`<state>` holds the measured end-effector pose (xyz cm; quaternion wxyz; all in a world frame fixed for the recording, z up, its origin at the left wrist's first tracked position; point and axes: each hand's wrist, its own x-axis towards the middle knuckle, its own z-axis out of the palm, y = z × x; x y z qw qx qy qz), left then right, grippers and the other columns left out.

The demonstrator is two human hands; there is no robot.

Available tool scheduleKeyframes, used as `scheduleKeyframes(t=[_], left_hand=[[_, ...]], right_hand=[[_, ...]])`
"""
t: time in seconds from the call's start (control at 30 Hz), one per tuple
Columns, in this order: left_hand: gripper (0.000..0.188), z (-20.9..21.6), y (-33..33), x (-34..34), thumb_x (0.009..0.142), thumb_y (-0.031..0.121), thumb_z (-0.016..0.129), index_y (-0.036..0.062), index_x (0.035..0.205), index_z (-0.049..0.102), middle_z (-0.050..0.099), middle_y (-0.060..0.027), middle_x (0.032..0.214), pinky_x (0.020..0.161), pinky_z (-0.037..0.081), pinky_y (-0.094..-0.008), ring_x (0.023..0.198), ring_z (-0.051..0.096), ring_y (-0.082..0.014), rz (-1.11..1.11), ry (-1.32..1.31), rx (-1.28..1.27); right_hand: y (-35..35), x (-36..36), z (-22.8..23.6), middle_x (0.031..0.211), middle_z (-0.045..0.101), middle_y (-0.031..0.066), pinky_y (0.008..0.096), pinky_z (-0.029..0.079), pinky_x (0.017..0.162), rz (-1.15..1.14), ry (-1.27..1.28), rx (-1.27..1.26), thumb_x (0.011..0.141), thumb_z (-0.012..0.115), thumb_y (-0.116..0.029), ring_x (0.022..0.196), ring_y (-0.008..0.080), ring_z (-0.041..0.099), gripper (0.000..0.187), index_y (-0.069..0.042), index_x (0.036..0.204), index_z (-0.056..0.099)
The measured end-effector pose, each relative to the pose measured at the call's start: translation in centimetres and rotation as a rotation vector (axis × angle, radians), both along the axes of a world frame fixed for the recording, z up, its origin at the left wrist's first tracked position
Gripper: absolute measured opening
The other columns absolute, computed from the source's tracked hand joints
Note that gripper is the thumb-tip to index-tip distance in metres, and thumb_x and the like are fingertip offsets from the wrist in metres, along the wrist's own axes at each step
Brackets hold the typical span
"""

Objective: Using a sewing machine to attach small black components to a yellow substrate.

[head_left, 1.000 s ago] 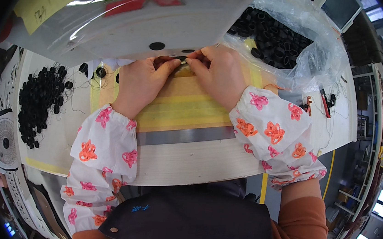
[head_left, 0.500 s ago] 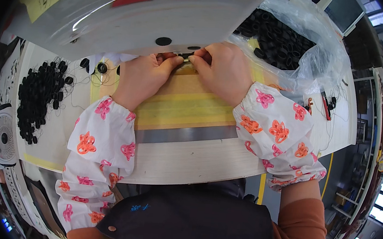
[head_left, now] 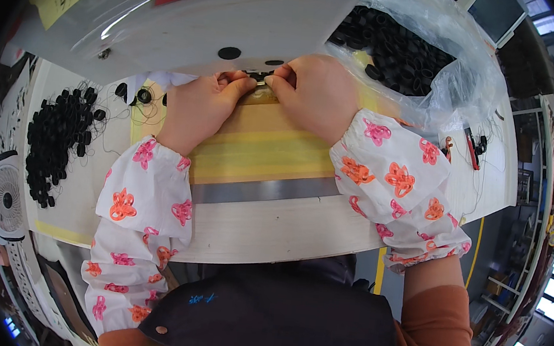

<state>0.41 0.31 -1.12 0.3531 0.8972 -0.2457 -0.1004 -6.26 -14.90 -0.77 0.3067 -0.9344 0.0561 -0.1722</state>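
Note:
Both my hands meet at the lower edge of a grey, shiny panel, over a small dark fixture (head_left: 258,76) with a bright metal edge. My left hand (head_left: 200,104) comes from the left, its thumb and fingers pinched at the fixture's left side. From the right, my right hand (head_left: 321,97) pinches with thumb and index finger just across a narrow gap. Whatever sits between either hand's fingertips is too small and shaded to make out. Under the hands lies a wooden board (head_left: 265,120) crossed with yellow tape.
The grey panel (head_left: 190,38) overhangs the hands. To the left is a pile of small black coils (head_left: 60,139) with loose thin wires. A clear plastic bag (head_left: 476,79) of black rings (head_left: 402,48) lies at the far right, near red-handled pliers (head_left: 472,152). A white fan (head_left: 6,197) stands left.
The view has shifted slightly, so the panel and both hands appear a little further left and up. My hands keep their pinched pose at the fixture.

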Motion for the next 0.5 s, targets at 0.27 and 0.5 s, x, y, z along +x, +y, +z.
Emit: scheduleKeyframes(t=[0.27,0.5], left_hand=[[0.031,2.1,-1.4,-0.6,0.074,0.033,0.064,0.0024,0.075,0.062,0.058,-0.0066,0.058,0.05,0.039,-0.0276,0.054,0.054,-0.0105,-0.024,-0.055,0.03],[0.029,0.4,0.0,-2.2,0.076,0.03,0.061,0.0032,0.067,0.055,0.053,-0.0089,0.054,0.046,0.038,-0.0341,0.047,0.052,-0.0251,-0.025,-0.318,0.063]], right_hand=[[-0.9,-0.6,0.9,0.06,0.057,0.0123,0.0379,0.043,0.052,-0.027,-0.002,-0.035,0.07,0.06,-0.017,0.057,0.0302,0.056,0.014,-0.004,0.066,0.057],[-0.6,-1.2,-1.7,0.062,0.057,0.0127,0.0417,0.043,0.053,0.007,-0.113,0.027,0.071,0.06,-0.022,0.059,0.0321,0.056,0.017,-0.006,0.069,0.053]])
